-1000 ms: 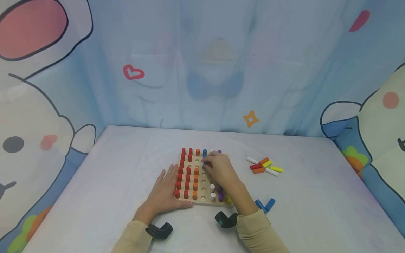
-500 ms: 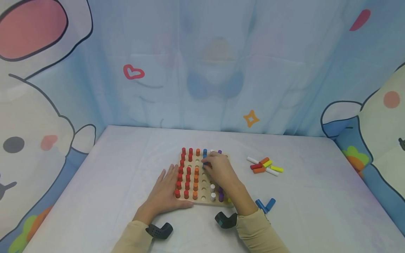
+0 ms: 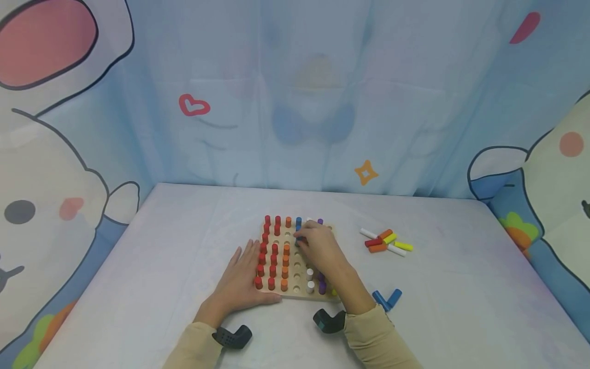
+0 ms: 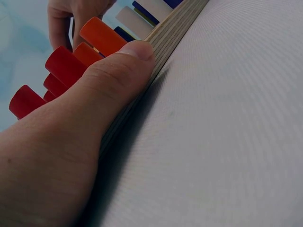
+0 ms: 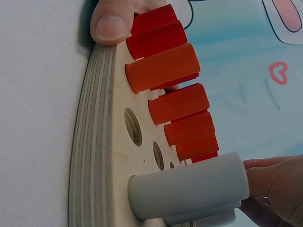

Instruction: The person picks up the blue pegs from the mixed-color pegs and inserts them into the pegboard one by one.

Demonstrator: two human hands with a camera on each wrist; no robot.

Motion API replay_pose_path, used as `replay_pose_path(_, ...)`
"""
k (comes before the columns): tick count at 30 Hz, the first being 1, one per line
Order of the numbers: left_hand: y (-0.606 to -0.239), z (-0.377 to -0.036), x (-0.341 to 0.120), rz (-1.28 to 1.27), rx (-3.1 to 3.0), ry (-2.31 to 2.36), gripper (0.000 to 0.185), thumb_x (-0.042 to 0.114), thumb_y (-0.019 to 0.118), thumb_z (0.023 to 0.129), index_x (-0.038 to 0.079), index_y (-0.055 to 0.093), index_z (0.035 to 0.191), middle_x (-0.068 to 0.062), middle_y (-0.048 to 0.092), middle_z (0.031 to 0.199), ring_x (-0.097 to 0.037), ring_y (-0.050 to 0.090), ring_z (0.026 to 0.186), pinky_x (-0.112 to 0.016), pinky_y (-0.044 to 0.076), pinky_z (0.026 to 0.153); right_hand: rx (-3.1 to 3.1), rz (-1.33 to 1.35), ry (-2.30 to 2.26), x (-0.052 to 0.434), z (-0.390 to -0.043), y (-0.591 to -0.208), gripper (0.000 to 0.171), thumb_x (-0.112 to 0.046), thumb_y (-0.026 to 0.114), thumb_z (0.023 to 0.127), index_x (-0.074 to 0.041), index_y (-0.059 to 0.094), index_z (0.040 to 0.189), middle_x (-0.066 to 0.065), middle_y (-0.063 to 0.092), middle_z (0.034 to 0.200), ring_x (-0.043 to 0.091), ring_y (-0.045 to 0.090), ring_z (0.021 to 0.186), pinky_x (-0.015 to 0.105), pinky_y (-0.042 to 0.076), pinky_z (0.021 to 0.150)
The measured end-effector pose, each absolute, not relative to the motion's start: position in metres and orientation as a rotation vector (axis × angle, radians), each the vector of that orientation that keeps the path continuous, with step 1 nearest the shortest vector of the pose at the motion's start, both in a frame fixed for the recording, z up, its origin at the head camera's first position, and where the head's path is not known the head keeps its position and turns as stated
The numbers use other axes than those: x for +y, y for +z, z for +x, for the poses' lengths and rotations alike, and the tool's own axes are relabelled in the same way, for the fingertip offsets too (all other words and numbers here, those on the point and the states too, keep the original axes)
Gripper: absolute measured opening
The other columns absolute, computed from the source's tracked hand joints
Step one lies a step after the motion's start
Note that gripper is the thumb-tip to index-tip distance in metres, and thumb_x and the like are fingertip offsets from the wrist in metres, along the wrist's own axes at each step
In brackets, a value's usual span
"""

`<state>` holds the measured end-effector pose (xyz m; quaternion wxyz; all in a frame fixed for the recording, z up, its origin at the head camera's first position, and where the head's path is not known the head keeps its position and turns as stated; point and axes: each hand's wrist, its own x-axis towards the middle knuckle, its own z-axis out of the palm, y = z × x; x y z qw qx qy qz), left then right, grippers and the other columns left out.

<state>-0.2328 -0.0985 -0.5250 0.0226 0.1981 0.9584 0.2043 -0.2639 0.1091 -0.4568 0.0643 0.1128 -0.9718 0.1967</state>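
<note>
A wooden pegboard (image 3: 301,295) stands on the table, with columns of red, orange, blue, white, purple and yellow pegs. My left hand (image 3: 237,284) rests along its left side, fingers straight, with the thumb (image 4: 120,71) against the near edge. Over the fourth column, my right hand (image 3: 322,248) pinches a blue peg (image 3: 298,243) between thumb and finger; that peg is mostly hidden. A blue peg (image 3: 298,221) stands behind it at the far end. In the right wrist view, a white peg (image 5: 189,187) stands in front of the right hand's fingers, beside bare holes.
To the right of the board lies a loose pile of white, orange, red and yellow pegs (image 3: 384,242). Loose blue pegs (image 3: 394,296) lie beside the right forearm. A printed curtain (image 3: 313,128) hangs behind the white table (image 3: 461,277).
</note>
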Motion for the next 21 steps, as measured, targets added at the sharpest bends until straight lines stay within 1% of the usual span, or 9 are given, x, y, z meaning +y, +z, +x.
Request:
replay_pose_path(6,-0.5257,-0.2325,-0.0986,0.611,2.97,0.629,0.129,0.085,0.059,0.061,0.009,0.011,0.153,-0.006,0.014,0.16,-0.019,0.006,0.149,-0.043,0.006,0.122,-2.935,0.362,0.6,0.108,-0.2645,-0.4596,0.02,-0.009,0.068,0.087,-0.01,0.072,0.106,0.004,0.065,0.108,0.021,0.064,0.103,0.03,0.054,0.09)
replay_pose_path(13,-0.5255,-0.2323,-0.0986,0.623,2.975,0.626,0.129,0.085,0.058,0.061,0.008,0.012,0.153,-0.006,0.015,0.16,-0.019,0.007,0.149,-0.044,0.007,0.122,-2.941,0.359,0.582,0.1067,-0.2636,-0.4602,0.019,-0.009,0.067,0.088,-0.01,0.072,0.106,0.004,0.067,0.108,0.021,0.063,0.108,0.032,0.052,0.096)
replay_pose_path(21,-0.5261,-0.2329,-0.0987,0.624,2.981,0.625,0.13,0.086,0.057,0.06,0.008,0.012,0.153,-0.007,0.014,0.16,-0.019,0.007,0.149,-0.044,0.008,0.122,-2.919,0.367,0.572,0.1067,-0.2626,-0.4597,0.018,-0.01,0.068,0.088,-0.011,0.073,0.104,0.003,0.068,0.106,0.021,0.064,0.107,0.031,0.052,0.094)
